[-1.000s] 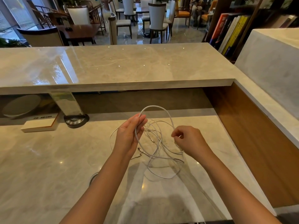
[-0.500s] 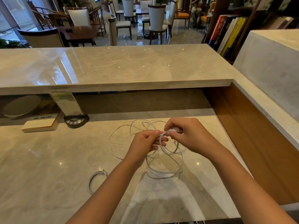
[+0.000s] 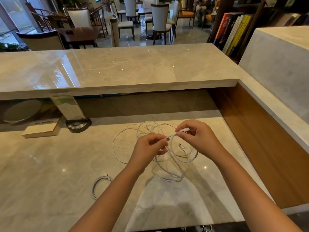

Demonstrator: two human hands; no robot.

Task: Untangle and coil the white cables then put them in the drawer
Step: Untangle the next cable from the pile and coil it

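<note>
Partly hidden by the left hand (image 3: 148,149), white cables (image 3: 172,166) tangle.

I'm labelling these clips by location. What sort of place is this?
Probably a cafe or lounge reception desk: a raised marble counter, dining chairs around tables beyond it, and a shelf of books to the right.

A reception desk in a café or lounge-style lobby is showing here: a raised marble counter ledge (image 3: 117,67) is running along the far edge of the lower marble worktop (image 3: 50,173). Beyond it, white-backed dining chairs (image 3: 160,19) and dark wooden tables (image 3: 80,33) are standing on a glossy tiled floor, and bookshelves with upright books (image 3: 234,30) are lining the right side.
</note>
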